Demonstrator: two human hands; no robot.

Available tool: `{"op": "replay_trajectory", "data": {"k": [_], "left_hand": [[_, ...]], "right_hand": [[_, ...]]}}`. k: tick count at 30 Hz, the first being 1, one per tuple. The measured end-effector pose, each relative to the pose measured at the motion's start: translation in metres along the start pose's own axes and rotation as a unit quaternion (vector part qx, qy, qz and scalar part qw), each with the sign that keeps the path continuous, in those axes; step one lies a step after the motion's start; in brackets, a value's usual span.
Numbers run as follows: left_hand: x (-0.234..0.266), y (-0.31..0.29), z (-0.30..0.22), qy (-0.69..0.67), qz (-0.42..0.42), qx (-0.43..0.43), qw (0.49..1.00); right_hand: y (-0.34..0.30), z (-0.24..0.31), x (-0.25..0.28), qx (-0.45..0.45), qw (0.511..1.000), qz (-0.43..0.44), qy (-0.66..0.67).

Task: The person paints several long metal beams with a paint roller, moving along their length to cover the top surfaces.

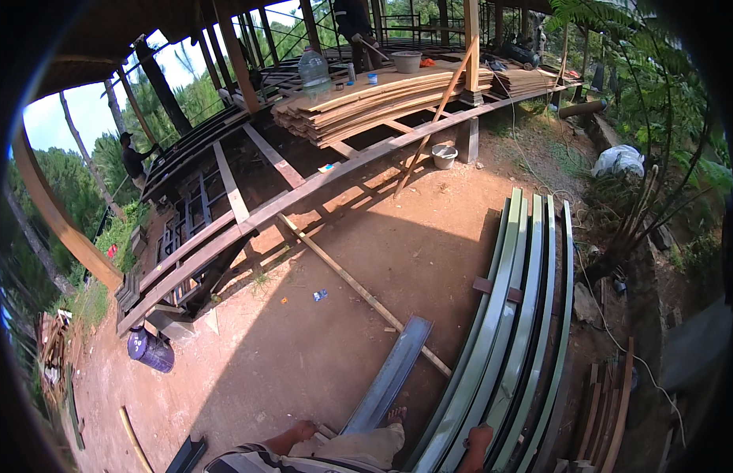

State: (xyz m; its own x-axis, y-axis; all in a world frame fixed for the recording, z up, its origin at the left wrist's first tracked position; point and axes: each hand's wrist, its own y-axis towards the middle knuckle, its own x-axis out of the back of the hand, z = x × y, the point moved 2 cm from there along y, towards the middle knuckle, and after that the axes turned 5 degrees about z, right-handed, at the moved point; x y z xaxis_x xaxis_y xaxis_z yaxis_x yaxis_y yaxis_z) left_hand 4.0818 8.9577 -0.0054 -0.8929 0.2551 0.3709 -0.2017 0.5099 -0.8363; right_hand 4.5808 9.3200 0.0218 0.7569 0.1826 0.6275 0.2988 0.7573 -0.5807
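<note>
My left hand [303, 430] is at the lower middle, its fingers curled in beside my beige trouser leg. Whether anything is inside it is hidden. My right hand [480, 438] is closed over the near part of several long green metal beams [504, 315] lying side by side; I cannot tell whether it grips one. Between my hands, a short grey metal channel [394, 370] lies on the ground, its near end by my bare foot [396, 415]. Its far end is by a long bamboo pole [343, 274].
Ahead stands a raised wooden frame [303, 189] with stacked planks [382, 98] and a large clear water bottle [313, 71]. A grey bucket [444, 157] sits below; a purple drum [151, 351] stands left. Two people work beyond. A cable [619, 339] runs at right.
</note>
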Motion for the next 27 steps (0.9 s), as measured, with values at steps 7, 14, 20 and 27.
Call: {"op": "replay_trajectory", "data": {"k": [7,14,20,27], "left_hand": [[0.072,0.072,-0.142,-0.091,-0.111,-0.082,0.986],[0.090,0.047,-0.175,-0.176,-0.088,-0.067,0.978],[0.084,0.048,-0.151,-0.269,-0.057,0.003,0.961],[0.101,0.016,-0.090,-0.300,-0.075,0.069,0.948]], "right_hand": [[0.066,0.033,0.032,0.088,0.992,0.016,-0.085],[0.067,0.025,-0.002,0.075,0.988,0.011,-0.138],[0.079,0.039,0.042,0.011,0.999,0.006,-0.039],[0.030,0.070,0.042,0.011,0.999,-0.025,0.018]]}}
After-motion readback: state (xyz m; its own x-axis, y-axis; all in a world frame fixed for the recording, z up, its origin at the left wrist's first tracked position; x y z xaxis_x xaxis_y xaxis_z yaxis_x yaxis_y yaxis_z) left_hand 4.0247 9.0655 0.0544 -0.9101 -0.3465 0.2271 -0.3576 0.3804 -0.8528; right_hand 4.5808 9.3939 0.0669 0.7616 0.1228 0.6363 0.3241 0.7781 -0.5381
